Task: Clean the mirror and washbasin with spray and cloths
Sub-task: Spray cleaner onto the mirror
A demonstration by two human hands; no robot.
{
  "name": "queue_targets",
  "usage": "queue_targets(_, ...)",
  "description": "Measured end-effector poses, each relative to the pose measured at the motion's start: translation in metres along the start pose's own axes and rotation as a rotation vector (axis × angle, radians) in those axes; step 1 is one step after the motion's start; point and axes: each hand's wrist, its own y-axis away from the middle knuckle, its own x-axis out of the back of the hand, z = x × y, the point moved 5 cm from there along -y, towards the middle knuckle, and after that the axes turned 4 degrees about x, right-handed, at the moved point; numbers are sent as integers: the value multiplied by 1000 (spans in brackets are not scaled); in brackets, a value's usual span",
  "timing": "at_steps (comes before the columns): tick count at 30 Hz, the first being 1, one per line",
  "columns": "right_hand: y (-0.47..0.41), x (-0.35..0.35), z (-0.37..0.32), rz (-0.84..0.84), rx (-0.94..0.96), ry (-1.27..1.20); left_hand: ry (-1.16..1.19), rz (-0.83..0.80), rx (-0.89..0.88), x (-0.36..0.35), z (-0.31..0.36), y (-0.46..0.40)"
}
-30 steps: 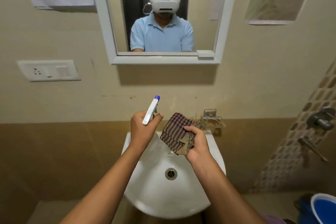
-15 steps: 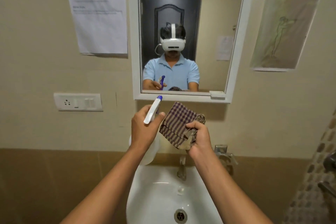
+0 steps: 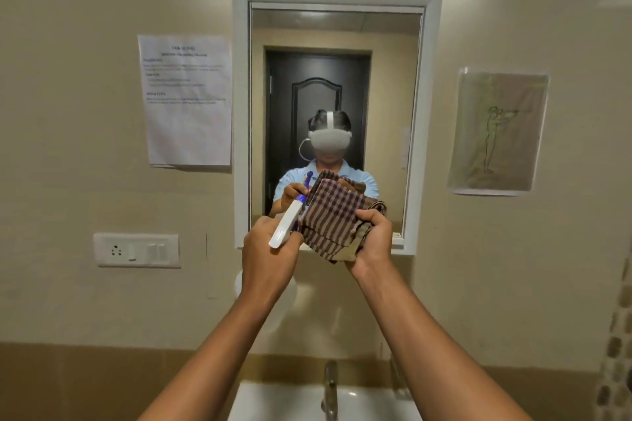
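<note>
Left hand (image 3: 270, 256) grips the spray bottle (image 3: 286, 226), right hand (image 3: 371, 239) clutches the checked cloth (image 3: 337, 217), both raised before the mirror (image 3: 386, 96), so the nozzle should clear the cloth and aim squarely at the glass.

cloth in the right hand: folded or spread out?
Folded. The checked cloth is bunched in layers, with stacked edges showing, gripped at its lower corner by the right hand in front of the mirror.

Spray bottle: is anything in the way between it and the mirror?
Partly. The checked cloth in the right hand sits just right of the spray bottle, which the left hand grips. The nozzle itself points at the mirror with nothing visible ahead.
</note>
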Motion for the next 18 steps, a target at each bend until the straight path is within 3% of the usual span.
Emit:
queue_targets(12, -47, -27, -10, -31, 40, 36, -91, -28, -149, -20, 29, -8)
queue_targets(18, -58, -34, -21, -51, 82, 54, -93, -118, -26, -30, 28, -15)
